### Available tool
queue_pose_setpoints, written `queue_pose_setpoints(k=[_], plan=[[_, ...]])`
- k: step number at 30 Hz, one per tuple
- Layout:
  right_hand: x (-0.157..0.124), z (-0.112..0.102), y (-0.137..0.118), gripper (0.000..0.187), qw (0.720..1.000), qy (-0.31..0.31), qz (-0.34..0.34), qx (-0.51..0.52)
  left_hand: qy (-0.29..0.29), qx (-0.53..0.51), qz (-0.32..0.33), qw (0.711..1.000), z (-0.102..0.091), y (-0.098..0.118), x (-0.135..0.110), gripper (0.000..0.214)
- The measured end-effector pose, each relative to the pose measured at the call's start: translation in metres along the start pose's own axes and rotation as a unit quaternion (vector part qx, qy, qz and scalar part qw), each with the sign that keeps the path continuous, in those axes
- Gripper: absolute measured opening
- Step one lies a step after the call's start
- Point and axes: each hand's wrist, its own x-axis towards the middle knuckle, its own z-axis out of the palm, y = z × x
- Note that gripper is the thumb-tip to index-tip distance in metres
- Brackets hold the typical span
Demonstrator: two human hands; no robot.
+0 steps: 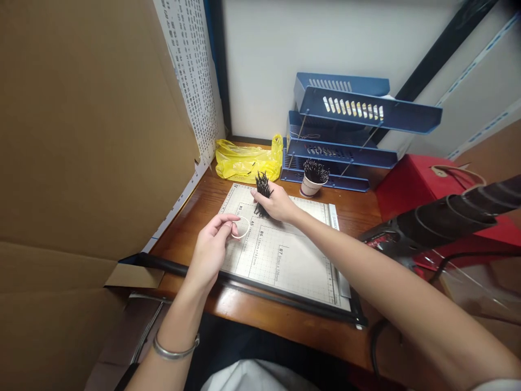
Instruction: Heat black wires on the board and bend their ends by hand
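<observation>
My right hand (279,202) is closed round a bundle of thin black strands (262,190), which stands roughly upright above the paper cutter. Lower and to the left, my left hand (215,239) pinches a thin white rubber band (247,228) between thumb and fingers, its loop hanging round and slack, apart from the bundle. Under both hands lies a paper cutter (301,266) with a gridded board marked with paper sizes. A paper cup (311,188) packed with more black strands (316,170) stands beyond it, near my right hand.
A yellow plastic bag (248,163) lies at the back of the wooden table (228,301). Blue tiered trays (345,152) stand behind the cup. At right are a red box (419,179) and a black tube-shaped tool (439,222). Cardboard (89,136) walls the left side.
</observation>
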Motion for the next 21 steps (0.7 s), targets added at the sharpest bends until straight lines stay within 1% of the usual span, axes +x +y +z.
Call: queue_pose_setpoints(k=[3,6,10,13,15,18,21], plan=[[-0.006,0.015,0.003,0.031,0.997,0.043,0.0,0.058,0.01,0.025,0.016,1.0,-0.001,-0.008,-0.001,0.016],[-0.009,0.023,0.003,0.031,0.993,0.067,-0.004,0.095,0.018,0.05,0.035,0.998,-0.001,-0.011,-0.002,0.018],[-0.01,0.024,0.002,0.027,0.99,0.084,-0.001,0.11,0.022,0.06,0.044,0.997,0.0,-0.004,0.003,0.021],[-0.009,0.024,0.0,0.031,0.99,0.086,0.005,0.109,0.024,0.078,0.048,0.996,-0.001,0.003,0.01,0.024],[-0.008,0.025,-0.001,0.034,0.991,0.087,0.008,0.103,0.025,0.108,0.06,0.992,-0.001,0.006,0.015,0.027],[-0.006,0.027,-0.005,0.035,0.993,0.09,0.015,0.079,0.029,0.176,0.096,0.979,0.005,0.01,0.022,0.029],[-0.003,0.028,-0.007,0.035,0.996,0.081,0.02,0.041,0.051,0.268,0.148,0.951,0.017,0.011,0.029,0.026]])
